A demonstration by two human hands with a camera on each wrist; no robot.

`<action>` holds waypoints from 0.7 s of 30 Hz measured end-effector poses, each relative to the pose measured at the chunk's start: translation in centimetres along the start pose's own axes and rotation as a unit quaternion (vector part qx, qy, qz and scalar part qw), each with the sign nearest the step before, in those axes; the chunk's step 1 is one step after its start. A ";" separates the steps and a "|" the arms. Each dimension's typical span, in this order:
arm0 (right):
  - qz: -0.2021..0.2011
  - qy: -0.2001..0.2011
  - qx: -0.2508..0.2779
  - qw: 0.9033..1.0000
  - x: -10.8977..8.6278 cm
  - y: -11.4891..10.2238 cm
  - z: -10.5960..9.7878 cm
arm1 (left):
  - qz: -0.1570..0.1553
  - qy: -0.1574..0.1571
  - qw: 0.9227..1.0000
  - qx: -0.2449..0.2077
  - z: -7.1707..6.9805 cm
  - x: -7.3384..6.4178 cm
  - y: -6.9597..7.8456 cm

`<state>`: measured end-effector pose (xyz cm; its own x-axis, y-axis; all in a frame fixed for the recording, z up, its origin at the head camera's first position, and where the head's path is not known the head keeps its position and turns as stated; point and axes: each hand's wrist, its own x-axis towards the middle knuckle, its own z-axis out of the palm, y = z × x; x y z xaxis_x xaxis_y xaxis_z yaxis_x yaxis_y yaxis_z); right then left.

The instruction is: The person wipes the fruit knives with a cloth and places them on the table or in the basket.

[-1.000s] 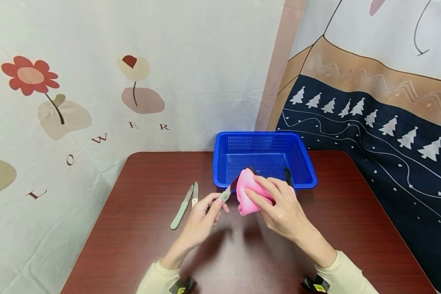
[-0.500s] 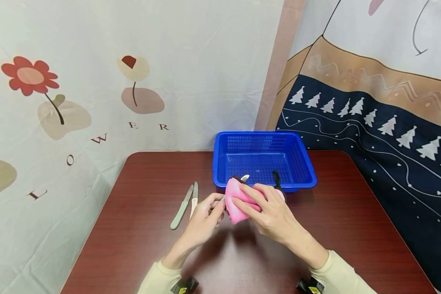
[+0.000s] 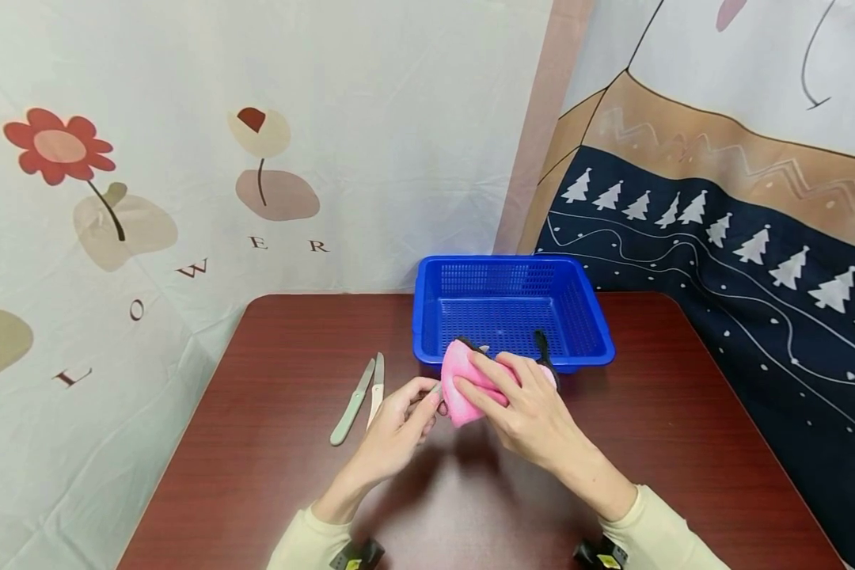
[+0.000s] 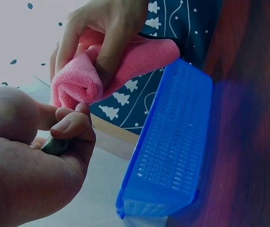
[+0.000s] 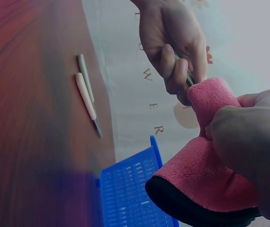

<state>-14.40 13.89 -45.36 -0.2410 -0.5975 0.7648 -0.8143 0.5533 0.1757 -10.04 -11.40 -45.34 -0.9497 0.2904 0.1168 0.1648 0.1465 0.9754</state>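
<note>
My left hand [image 3: 397, 423] grips the pale green handle of a knife [image 4: 54, 145], most of it hidden in the palm. A pink cloth [image 3: 463, 388] with a dark edging is folded round the knife's blade, and a small bit of the tip shows beyond the fold. My right hand [image 3: 537, 412] pinches the cloth from above, thumb and fingers on both sides of it. In the right wrist view the rolled end of the cloth [image 5: 213, 97] comes right up to the left hand's fingers. Both hands are raised in front of the basket.
A blue perforated basket [image 3: 513, 317] stands at the back of the dark red table [image 3: 271, 356]. Left of the hands lie a green-handled knife [image 3: 351, 408] and a cream-handled knife [image 3: 378, 388]. Behind the table hangs a printed curtain [image 3: 399, 142].
The right hand has moved left with the cloth and covered the blade, which was bare at first. Since then the cloth has shifted slightly toward the tip. The left hand has barely moved.
</note>
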 end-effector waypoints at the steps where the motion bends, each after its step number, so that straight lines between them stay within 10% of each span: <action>1: 0.004 0.000 -0.003 1.000 0.0 0.1 0.0 | 0.001 -0.001 1.000 0.000 0.0 0.0 0.0; 21: 0.058 -0.016 -0.009 0.998 -0.5 2.6 -0.6 | -0.010 -0.015 1.000 -0.016 -0.1 -0.1 -0.1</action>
<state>-16.11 15.99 -44.95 -0.3498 -0.5481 0.7598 -0.7709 0.6293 0.0990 -10.00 -11.58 -45.46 -0.9444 0.3155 0.0924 0.1370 0.1224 0.9830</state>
